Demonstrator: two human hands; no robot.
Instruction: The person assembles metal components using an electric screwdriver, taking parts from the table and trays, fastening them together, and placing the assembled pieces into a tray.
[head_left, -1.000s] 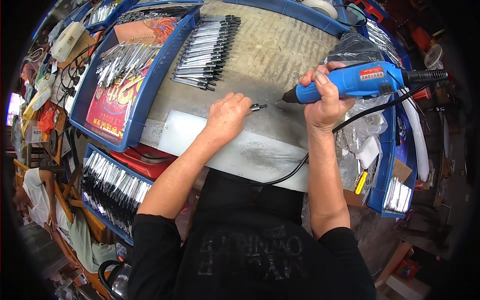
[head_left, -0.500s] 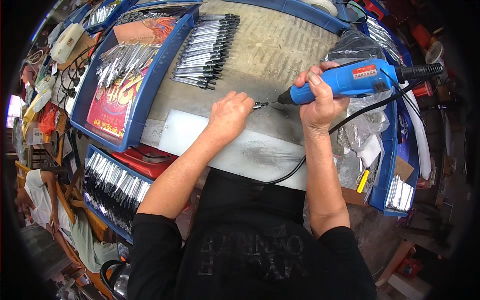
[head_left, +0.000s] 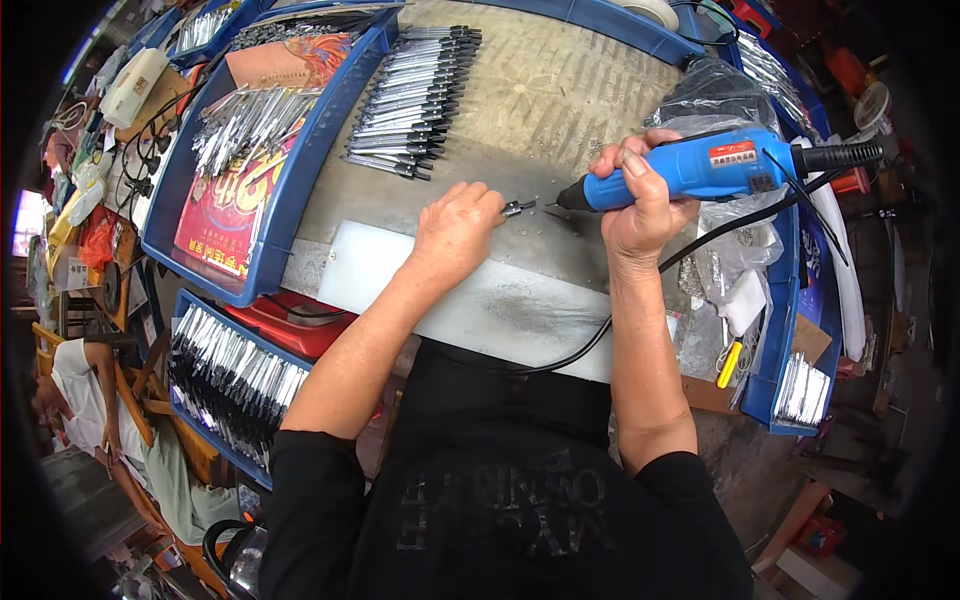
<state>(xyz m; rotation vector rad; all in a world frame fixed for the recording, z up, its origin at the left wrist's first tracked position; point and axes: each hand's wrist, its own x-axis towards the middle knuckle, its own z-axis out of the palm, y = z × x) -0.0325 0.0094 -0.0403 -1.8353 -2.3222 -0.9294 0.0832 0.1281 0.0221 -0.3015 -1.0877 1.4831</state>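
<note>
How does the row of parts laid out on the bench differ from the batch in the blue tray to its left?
The row on the bench lies neat, pieces parallel with dark ends to the right; the batch in the blue tray is a loose, crisscrossed heap. The bench row sits on the bare grey worktop, the tray batch on red printed paper. Both are slim, silvery metal pieces, beyond the left hand, away from the right hand holding the blue power tool.

The right hand (head_left: 640,205) is gripping a blue electric screwdriver (head_left: 690,170), its tip pointing at a small dark metal part (head_left: 518,208) that the left hand (head_left: 455,228) is pinching on the counter (head_left: 560,90). A row of black-and-silver tools (head_left: 415,100) is lying just beyond, beside a blue tray (head_left: 290,200).
</note>
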